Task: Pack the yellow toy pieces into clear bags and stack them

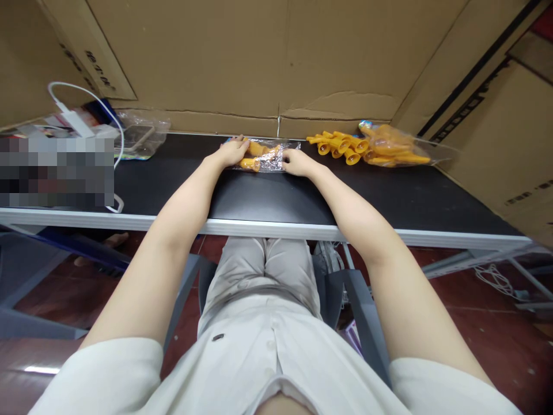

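- Clear plastic bag (270,163), yellow horn-shaped pieces (249,165) inside: lying near back edge of black table (268,202), between both hands.
- Left hand (235,151): on bag's left end, fingers extended; firmness of hold unclear.
- Right hand (297,162): at bag's right end, fingers curled; pinch or mere contact, impossible to tell.
- Loose yellow pieces (339,145): heaped toward back right corner, beside filled bag (395,147).

Handling a clear bag (271,165) between left hand (234,152) and right hand (298,162). Having loose yellow horns (339,144) lying rightward.
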`<action>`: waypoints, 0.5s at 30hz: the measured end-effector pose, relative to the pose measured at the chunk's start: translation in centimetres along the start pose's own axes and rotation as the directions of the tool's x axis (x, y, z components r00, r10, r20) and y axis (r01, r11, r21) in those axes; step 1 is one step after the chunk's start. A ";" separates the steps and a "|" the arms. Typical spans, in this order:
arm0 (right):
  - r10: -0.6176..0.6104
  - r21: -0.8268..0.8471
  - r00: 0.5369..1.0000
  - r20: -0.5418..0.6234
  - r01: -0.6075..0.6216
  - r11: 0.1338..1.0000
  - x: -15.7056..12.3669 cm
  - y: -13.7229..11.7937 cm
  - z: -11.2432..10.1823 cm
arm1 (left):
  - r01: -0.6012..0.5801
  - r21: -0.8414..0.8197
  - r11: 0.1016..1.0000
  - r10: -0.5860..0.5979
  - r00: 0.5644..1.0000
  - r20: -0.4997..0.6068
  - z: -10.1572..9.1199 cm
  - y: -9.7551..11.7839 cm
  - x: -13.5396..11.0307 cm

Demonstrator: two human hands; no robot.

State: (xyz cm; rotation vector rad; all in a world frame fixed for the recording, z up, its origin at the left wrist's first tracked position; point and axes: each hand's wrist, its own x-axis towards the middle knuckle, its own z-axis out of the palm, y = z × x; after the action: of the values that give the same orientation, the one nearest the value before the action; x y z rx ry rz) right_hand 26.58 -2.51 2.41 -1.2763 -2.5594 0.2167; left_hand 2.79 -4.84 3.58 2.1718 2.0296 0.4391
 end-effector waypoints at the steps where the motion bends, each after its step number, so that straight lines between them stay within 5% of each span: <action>1: 0.007 0.007 1.000 0.003 -0.007 1.000 0.0 0.1 0.0 | 0.024 -0.012 1.000 -0.023 0.999 0.025 -0.2 0.3 -0.2; 11: 0.047 0.062 0.999 -0.027 -0.045 0.997 0.2 0.1 0.0 | 0.029 0.028 0.999 -0.032 0.993 0.112 -0.6 1.4 -0.5; 15: -0.030 0.145 0.994 -0.104 0.046 0.988 0.7 0.7 0.5 | 0.026 0.069 0.997 -0.036 0.989 0.142 -0.5 1.6 -0.4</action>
State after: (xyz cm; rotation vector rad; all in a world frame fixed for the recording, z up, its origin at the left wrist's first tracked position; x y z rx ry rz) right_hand 26.55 -1.52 1.84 -1.1533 -2.4300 0.3182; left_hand 4.19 -5.40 4.48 2.1383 2.0248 0.2066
